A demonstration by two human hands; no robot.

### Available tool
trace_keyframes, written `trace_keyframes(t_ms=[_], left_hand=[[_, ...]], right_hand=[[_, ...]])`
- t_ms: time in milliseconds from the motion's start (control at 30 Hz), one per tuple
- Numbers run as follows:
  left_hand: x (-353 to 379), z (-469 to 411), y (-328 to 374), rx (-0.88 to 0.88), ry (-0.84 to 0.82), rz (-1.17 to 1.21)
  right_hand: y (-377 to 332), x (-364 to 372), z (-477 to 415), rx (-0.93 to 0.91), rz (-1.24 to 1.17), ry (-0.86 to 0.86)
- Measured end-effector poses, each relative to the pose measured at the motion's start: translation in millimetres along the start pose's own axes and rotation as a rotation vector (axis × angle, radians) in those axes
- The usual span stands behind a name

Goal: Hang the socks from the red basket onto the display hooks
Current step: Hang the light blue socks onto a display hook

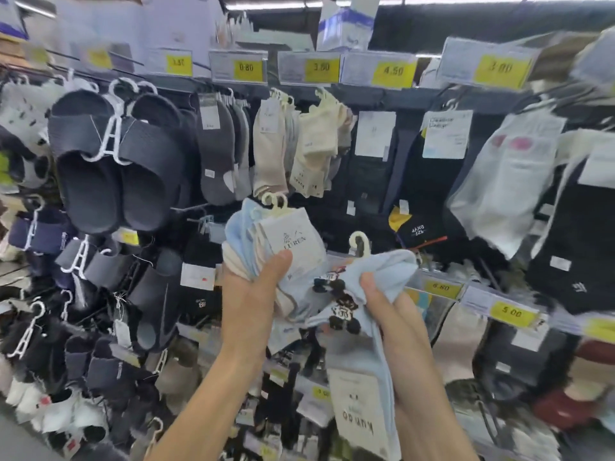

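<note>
Socks, a pale-blue and cream carded bundle (286,241), fill our gripping left hand (249,294). Our right hand (394,312) clutches a light-blue patterned pair (386,266).

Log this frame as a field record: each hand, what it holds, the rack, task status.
left hand: grips a sock bundle, held upright
right hand: grips a light blue sock pair, its plastic hook pointing up and free
rack: cream socks and dark slippers hang below yellow price tags
status: neither held item is on a display hook yet
</note>
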State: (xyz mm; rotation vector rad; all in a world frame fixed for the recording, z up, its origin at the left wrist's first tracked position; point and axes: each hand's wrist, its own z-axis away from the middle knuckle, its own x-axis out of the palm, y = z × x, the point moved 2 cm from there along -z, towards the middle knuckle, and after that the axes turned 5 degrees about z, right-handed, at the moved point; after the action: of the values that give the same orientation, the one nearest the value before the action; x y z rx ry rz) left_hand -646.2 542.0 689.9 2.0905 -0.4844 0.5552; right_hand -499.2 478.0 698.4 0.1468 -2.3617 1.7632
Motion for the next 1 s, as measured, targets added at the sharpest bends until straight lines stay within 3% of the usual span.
trace_keyframes(t_ms=[300,433,633,767,1000], left_hand=[[55,-13,-15,-0.036,-0.336,-0.002],[75,-19,-27,-0.034,-0.378,-0.056],[83,-31,-43,-0.132,-0.394,-0.131],[93,-40,-50,-0.135,-0.423,-0.168],[90,-64,-54,-0.098,-0.388,-0.046]], right_hand=[[-34,-30,-47,-0.343,0.177,0.154],[-43,-46,-60,-0.419,0.275,0.125],[-56,-75,-84,-0.345,0.165,-0.054],[-65,-81,-98,-0.382,0.269,-0.079],[-74,-83,-129,-0.239,0.188,-0.109]])
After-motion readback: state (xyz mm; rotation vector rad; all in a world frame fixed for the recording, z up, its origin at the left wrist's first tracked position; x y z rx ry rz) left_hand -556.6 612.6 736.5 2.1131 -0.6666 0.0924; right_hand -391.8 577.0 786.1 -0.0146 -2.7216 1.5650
